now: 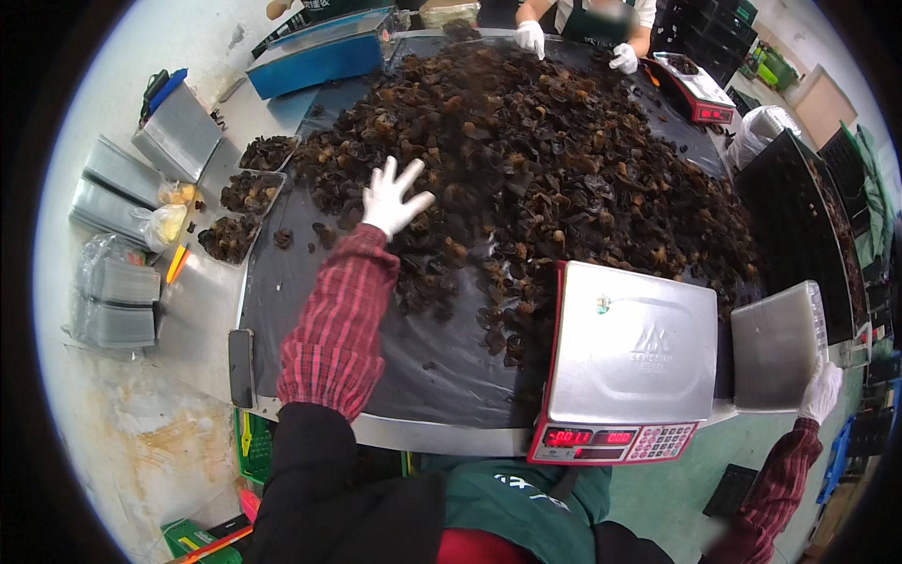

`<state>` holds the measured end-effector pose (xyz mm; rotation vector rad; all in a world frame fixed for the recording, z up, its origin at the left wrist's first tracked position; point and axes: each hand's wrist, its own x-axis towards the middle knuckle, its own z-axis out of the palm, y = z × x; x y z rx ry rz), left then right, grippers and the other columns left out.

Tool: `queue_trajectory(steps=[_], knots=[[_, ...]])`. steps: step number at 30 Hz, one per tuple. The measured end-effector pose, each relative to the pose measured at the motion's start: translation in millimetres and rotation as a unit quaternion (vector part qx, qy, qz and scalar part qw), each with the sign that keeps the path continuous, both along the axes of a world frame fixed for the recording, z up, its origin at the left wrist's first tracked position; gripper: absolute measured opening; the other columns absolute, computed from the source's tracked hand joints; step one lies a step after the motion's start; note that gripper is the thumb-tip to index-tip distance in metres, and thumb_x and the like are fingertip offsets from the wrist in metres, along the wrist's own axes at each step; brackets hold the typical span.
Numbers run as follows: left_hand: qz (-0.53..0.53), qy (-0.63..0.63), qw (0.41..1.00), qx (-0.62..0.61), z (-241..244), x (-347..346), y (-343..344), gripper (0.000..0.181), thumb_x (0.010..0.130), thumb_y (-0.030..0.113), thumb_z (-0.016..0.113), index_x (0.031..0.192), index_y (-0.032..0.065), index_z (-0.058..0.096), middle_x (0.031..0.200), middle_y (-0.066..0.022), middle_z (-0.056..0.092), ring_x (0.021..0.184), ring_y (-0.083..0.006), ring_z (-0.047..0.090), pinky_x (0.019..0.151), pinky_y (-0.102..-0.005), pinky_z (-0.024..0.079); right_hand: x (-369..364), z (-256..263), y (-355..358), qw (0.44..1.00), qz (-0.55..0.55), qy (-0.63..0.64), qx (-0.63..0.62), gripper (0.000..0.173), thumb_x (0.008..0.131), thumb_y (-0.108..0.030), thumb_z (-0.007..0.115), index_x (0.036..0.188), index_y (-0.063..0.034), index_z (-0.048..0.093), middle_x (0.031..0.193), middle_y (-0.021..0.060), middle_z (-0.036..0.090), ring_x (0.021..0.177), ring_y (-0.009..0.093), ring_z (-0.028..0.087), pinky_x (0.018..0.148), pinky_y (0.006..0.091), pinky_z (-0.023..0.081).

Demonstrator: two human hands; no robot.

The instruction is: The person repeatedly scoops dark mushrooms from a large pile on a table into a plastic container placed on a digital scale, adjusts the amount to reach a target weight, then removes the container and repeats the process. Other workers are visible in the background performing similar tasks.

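Note:
My left hand (396,198), in a white glove, is spread open over the near left part of a big heap of dark brown wood ear mushrooms (564,169). Nothing is in its fingers. At the far right, my gloved right hand (822,392) grips the outer edge of a stack of clear plastic trays (774,347); some of its fingers are hidden. Between my hands, close to my body, stands a red digital scale (634,345) with a bare steel platform and a lit display. Black plastic sheeting (423,381) lies under the heap.
Filled trays of mushrooms (248,192) line the left side, near stacked clear containers (127,299) and a phone (242,368). A blue box (320,60) sits behind. Across the table, a co-worker's gloved hands (530,38) are at the heap beside another scale (694,88). Black crates (796,225) stand right.

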<state>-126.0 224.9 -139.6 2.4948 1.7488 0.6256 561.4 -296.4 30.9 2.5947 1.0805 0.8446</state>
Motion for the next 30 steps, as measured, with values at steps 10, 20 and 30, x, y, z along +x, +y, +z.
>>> queue_trajectory(steps=[10,20,30], knots=[[-0.226,0.060,0.972,-0.037,-6,49,-192,0.063,0.079,0.051,0.066,0.135,0.0265,0.053,0.144,-0.0109,0.042,0.131,-0.0441,0.031,0.105,-0.0581,0.030,16,-30,-10,0.986,0.125,0.035,0.106,0.041,0.104,-0.032,0.035,0.096,0.0004,0.058,0.089,0.0208,0.057,0.088,0.039,0.054,0.077,0.0455,0.043],[-0.175,0.024,0.976,-0.128,30,46,-268,0.056,0.081,0.030,0.069,0.134,0.0275,0.053,0.146,-0.0125,0.039,0.126,-0.0428,0.041,0.098,-0.0478,0.045,12,-28,-16,0.986,0.111,0.045,0.114,0.044,0.104,-0.035,0.033,0.093,0.0017,0.054,0.089,0.0206,0.054,0.087,0.039,0.053,0.075,0.0457,0.042],[-0.068,0.061,0.993,-0.076,19,16,-144,0.058,0.084,0.046,0.064,0.138,0.0300,0.050,0.151,-0.0171,0.034,0.139,-0.0411,0.028,0.109,-0.0497,0.031,31,-28,-18,0.983,0.134,0.041,0.122,0.035,0.101,-0.029,0.040,0.102,0.0019,0.056,0.094,0.0199,0.057,0.091,0.039,0.054,0.080,0.0436,0.043]])
